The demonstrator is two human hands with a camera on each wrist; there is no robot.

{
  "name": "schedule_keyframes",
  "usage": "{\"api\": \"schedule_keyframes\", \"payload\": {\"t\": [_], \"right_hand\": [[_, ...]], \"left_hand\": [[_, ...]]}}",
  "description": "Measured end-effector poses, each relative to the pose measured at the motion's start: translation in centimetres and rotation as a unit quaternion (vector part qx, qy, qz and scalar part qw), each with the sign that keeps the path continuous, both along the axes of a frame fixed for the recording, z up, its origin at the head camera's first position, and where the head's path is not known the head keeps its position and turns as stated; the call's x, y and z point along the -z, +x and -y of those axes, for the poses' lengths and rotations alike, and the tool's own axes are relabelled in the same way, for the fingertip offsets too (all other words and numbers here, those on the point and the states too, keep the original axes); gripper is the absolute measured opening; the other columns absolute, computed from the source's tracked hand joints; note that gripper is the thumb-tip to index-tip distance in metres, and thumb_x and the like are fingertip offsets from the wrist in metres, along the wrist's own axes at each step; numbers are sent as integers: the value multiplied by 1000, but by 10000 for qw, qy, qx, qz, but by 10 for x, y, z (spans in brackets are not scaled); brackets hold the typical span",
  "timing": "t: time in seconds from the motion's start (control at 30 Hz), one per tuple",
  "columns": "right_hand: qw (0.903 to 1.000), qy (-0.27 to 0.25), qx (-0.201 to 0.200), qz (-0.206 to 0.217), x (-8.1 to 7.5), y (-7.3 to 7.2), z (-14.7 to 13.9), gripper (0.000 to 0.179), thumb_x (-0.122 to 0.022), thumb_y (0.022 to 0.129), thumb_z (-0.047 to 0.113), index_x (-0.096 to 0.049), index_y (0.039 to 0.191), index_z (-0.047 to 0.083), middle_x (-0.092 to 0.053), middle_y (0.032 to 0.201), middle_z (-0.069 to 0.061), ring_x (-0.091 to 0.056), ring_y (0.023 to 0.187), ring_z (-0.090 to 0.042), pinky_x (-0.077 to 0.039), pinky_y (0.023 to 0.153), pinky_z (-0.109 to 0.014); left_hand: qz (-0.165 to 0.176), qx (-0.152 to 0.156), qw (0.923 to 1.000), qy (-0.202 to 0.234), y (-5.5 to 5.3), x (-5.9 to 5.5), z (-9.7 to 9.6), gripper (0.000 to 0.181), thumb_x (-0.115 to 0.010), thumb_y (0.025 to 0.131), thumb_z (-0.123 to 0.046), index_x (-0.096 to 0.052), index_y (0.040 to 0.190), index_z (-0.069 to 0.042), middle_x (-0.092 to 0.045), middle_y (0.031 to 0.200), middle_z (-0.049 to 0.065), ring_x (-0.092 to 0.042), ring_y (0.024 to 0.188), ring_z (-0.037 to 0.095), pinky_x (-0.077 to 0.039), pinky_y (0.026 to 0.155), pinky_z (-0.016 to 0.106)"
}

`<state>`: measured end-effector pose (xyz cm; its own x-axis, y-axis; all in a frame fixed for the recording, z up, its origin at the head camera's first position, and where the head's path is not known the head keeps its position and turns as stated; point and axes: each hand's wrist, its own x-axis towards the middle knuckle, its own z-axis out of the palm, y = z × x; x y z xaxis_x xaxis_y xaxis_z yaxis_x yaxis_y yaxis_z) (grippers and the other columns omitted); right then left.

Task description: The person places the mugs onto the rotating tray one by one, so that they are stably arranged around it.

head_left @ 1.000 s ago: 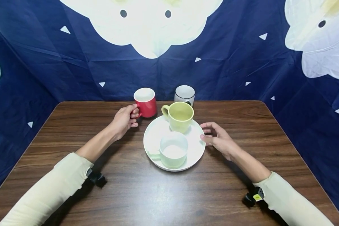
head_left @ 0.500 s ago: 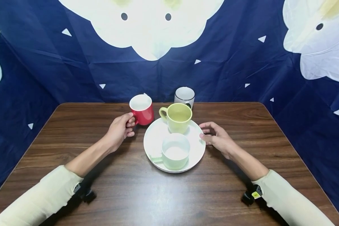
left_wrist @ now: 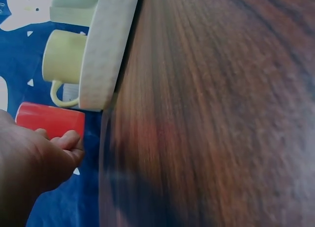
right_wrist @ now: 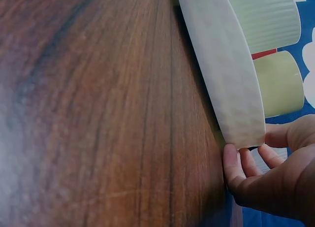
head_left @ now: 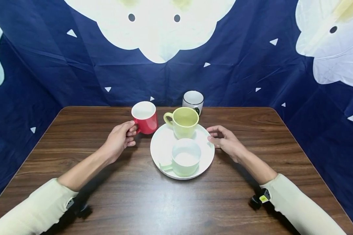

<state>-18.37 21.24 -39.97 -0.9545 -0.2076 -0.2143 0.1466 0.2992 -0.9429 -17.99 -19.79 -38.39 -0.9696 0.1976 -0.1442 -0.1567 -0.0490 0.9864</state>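
By its handle, my left hand (head_left: 117, 140) grips a red mug (head_left: 147, 123) with a white inside. The mug's base shows above the table surface in the left wrist view, left of the round white plate (head_left: 159, 145). At the plate's right side, my right hand (head_left: 227, 143) holds the rim, thumb over the top edge and fingertips low against the outer wall, as the right wrist view shows. On the plate stand a yellow-green mug (head_left: 183, 129) at the back and a pale green ribbed mug (head_left: 186, 164) in front, both with handles pointing left.
Behind the plate, a white ribbed mug (head_left: 190, 103) with a dark rim stands near the table's far edge. The brown wooden table (head_left: 129, 199) backs onto a blue curtain (head_left: 129, 78) with white cloud shapes.
My left hand has brought the red mug nearer, down and slightly left in the head view. On the plate, the pale green mug appears slightly further right. My right hand has stayed at the rim.
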Motion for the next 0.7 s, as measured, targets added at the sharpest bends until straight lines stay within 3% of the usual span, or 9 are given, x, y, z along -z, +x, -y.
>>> {"api": "schedule_keyframes", "payload": {"t": [0.13, 0.37, 0.5, 0.7], "right_hand": [[10000, -1, 2, 26, 0, -2, 1, 46, -66, 111, 7, -55, 155, -2, -63, 140, -18, -63, 116, -15, -61, 90, -24], [10000, -3, 9, 31, -2, -7, 2, 44, -66, 112, 10, -57, 153, -1, -65, 136, -14, -63, 112, -12, -60, 88, -24], [9999, 25, 83, 85, -2, -9, 2, 43, -67, 112, 11, -59, 152, 0, -65, 133, -11, -63, 112, -12, -59, 88, -23], [9997, 79, 168, 162, 0, -12, 3, 41, -68, 112, 13, -61, 151, 1, -64, 130, -9, -63, 111, -14, -59, 89, -23]], "left_hand": [[-21, 13, 10000, 73, 5, -2, 5, 41, -41, 122, -31, -44, 85, -15, -43, 82, -7, -35, 74, 11, -35, 63, 24], [-77, 39, 9996, 282, 15, -7, 11, 42, -42, 123, -31, -43, 85, -15, -42, 80, -7, -14, 74, 23, -27, 62, 29], [-102, 120, 9997, 209, 20, -9, 13, 41, -41, 123, -31, -42, 87, -14, -41, 81, -7, -13, 75, 24, -22, 65, 35], [-100, 230, 9997, -4, 30, -10, 16, 39, -40, 123, -31, -41, 88, -14, -38, 83, -7, -23, 75, 18, -27, 63, 33]]}}
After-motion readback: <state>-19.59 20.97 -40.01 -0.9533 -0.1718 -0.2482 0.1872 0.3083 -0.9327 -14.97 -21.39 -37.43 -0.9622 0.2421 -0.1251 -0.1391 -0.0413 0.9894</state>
